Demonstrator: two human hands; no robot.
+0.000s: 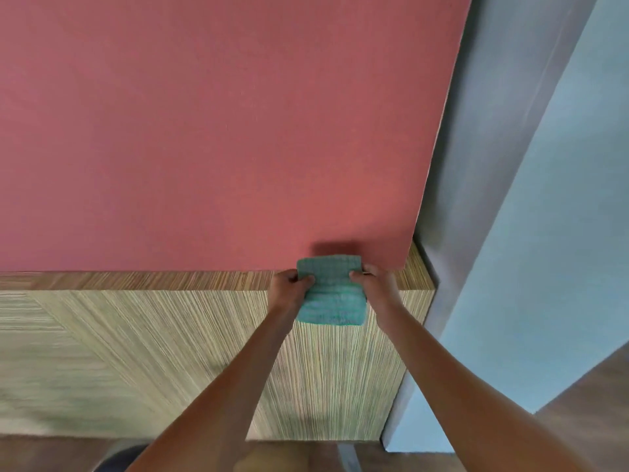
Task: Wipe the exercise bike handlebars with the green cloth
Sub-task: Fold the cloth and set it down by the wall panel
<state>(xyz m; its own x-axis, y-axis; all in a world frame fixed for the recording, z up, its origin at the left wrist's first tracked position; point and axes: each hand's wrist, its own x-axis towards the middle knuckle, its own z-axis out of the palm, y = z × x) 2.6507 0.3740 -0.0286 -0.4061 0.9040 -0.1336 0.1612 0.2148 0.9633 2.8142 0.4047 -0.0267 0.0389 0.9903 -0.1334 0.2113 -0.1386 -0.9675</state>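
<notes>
The green cloth [332, 291] is folded into a rectangle and held up in front of me, over the top edge of a wood-grain panel. My left hand [289, 287] grips its left edge with curled fingers. My right hand [372, 283] grips its right edge the same way. Both arms reach forward from the bottom of the view. No exercise bike or handlebars appear in this view.
A red wall [221, 131] fills the upper view. Below it stands a striped wood-grain panel [153, 352] with a narrow ledge on top. A grey-blue wall corner [510, 233] runs down the right side. Dark wooden floor [595, 403] shows at the lower right.
</notes>
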